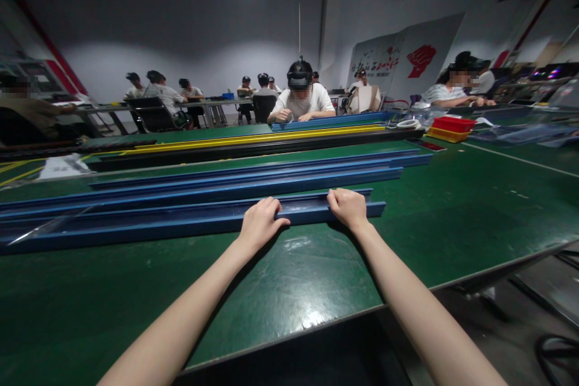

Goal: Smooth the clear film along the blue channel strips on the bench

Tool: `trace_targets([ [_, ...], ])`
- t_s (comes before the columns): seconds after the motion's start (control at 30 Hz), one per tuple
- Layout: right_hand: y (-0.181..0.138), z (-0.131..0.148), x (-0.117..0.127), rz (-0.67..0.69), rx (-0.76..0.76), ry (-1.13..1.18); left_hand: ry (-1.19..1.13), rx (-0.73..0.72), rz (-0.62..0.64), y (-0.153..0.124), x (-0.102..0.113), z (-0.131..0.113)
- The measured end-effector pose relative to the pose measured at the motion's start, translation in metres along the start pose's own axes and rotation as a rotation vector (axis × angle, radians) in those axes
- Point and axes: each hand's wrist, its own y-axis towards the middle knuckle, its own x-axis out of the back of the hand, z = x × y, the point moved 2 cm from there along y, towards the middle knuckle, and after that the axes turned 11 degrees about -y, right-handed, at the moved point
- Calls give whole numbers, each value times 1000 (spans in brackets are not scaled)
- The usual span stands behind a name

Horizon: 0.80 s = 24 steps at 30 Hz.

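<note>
A long blue U-shaped channel (pixel 181 223) lies along the near side of the green table, its open side up. My left hand (pixel 261 222) curls its fingers over the channel's near wall, the thumb stretched along the outside. Further right, close to the channel's right end, my right hand (pixel 349 208) is closed over the same wall. Its fingertips are hidden inside the trough. A strip of clear plastic film (pixel 49 224) shows at the channel's left part.
More blue channels (pixel 271 184) lie parallel just behind. Beyond them are a yellow strip (pixel 253 139), black profiles (pixel 203 157), a red bin (pixel 452 125) and a yellow bin (pixel 446 135). A person (pixel 301 99) sits across the green table (pixel 488 211); others work further back.
</note>
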Motion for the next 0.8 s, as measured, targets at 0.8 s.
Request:
trace_targets([
  [0.8, -4, 3, -1, -161, 152, 40, 60, -25, 0, -1, 0, -2],
])
